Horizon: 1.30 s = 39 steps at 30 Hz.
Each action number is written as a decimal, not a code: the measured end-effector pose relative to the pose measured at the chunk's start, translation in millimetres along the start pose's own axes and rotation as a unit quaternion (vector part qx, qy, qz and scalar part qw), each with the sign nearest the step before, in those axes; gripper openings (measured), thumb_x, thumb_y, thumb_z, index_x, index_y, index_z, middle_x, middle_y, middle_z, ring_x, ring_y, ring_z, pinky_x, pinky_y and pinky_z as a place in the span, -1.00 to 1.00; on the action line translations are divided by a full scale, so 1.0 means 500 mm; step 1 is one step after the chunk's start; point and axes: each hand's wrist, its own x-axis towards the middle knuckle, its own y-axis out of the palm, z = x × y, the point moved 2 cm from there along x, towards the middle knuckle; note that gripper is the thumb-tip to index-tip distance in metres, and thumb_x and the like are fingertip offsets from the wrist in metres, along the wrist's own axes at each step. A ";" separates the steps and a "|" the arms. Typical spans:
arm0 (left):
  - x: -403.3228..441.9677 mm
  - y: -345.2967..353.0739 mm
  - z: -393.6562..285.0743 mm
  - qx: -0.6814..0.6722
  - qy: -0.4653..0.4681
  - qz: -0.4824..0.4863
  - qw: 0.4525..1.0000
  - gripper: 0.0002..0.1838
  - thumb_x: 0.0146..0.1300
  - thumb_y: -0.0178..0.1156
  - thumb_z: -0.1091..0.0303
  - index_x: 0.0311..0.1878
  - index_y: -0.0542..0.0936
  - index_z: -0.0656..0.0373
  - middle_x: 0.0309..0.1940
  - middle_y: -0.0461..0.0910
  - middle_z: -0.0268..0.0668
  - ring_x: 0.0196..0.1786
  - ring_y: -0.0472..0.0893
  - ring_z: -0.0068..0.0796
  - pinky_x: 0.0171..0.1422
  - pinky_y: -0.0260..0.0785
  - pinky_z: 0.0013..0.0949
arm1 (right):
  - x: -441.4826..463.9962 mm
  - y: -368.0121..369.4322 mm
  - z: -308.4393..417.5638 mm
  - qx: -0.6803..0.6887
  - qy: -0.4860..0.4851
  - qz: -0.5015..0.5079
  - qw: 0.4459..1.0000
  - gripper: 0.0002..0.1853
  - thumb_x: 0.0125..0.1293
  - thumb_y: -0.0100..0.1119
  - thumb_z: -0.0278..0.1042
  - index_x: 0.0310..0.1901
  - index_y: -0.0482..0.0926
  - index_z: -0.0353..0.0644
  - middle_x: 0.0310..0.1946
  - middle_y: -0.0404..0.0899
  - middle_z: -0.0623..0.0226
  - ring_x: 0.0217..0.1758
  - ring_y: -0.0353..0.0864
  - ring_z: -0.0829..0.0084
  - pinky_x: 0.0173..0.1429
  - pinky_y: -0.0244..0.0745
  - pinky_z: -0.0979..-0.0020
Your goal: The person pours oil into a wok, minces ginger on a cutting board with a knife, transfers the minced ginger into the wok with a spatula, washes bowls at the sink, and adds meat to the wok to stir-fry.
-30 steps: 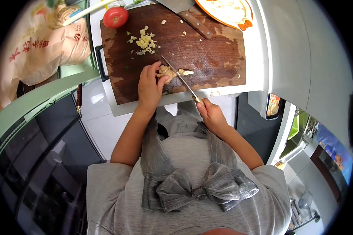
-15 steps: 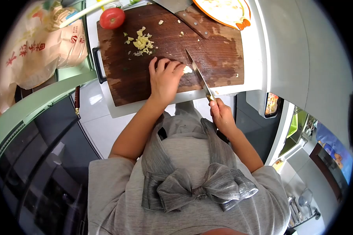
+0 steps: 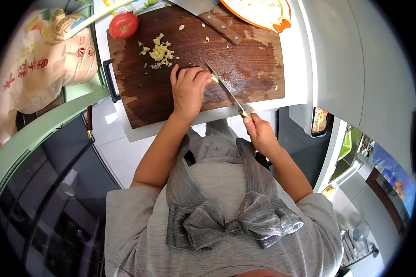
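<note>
My left hand (image 3: 188, 94) rests on the wooden cutting board (image 3: 141, 99), fingers curled and pressed on a small pale piece that looks like garlic (image 3: 214, 79). Wrapped round a handle at the board's near edge, my right hand (image 3: 262, 135) grips a kitchen knife (image 3: 228, 91). Its blade slants up and left over the board, right beside the garlic under my left fingertips; whether it touches is too small to tell. Beyond my left hand lies a loose heap of chopped garlic (image 3: 161, 52).
A red tomato (image 3: 124, 25) sits at the board's far left corner. At the far side lies a cleaver with a wooden handle (image 3: 221, 28), near an orange-rimmed plate (image 3: 282, 27) of pale pieces. Plastic bags (image 3: 41, 64) stand at left. A phone (image 3: 319, 122) leans at right.
The knife blade has shifted left, closer to my left fingertips and the garlic. My left hand has moved slightly left. The whole view of the board has drifted a little left and up.
</note>
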 end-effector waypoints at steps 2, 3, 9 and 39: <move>0.001 0.003 0.003 -0.014 -0.006 -0.026 1.000 -0.94 0.08 0.19 0.31 -0.39 0.58 0.04 -0.35 0.54 -0.40 -0.18 0.48 -0.36 0.28 0.04 -0.07 | 0.004 -0.008 0.000 -0.014 -0.005 0.006 1.000 -0.59 0.39 -0.17 -0.06 -0.20 0.42 -0.34 -0.61 0.47 -0.04 -0.48 0.50 -0.03 -0.37 0.36 0.16; 0.002 0.003 0.003 -0.014 -0.008 -0.027 0.999 -0.94 0.08 0.19 0.31 -0.39 0.58 0.04 -0.35 0.54 -0.40 -0.18 0.48 -0.36 0.28 0.04 -0.07 | 0.006 -0.013 0.001 -0.028 -0.011 0.010 0.999 -0.58 0.39 -0.17 -0.06 -0.20 0.42 -0.35 -0.63 0.47 -0.04 -0.49 0.49 -0.04 -0.38 0.35 0.15; 0.013 0.004 0.006 0.025 -0.003 -0.038 0.999 -0.93 0.06 0.21 0.30 -0.43 0.59 0.04 -0.46 0.56 -0.41 -0.22 0.51 -0.39 0.29 0.02 -0.05 | 0.013 -0.050 0.025 -0.059 0.007 0.042 0.997 -0.56 0.38 -0.16 -0.05 -0.21 0.42 -0.37 -0.64 0.46 -0.06 -0.51 0.49 -0.05 -0.39 0.35 0.14; 0.013 0.004 0.014 -0.012 0.008 -0.059 0.998 -0.93 -0.02 0.26 0.31 -0.47 0.59 0.04 -0.46 0.55 -0.40 -0.19 0.50 -0.35 0.22 0.14 -0.09 | 0.022 -0.077 0.036 -0.199 -0.045 0.038 0.978 -0.64 0.35 -0.09 -0.13 -0.26 0.39 -0.36 -0.63 0.49 -0.08 -0.50 0.52 -0.07 -0.42 0.39 0.08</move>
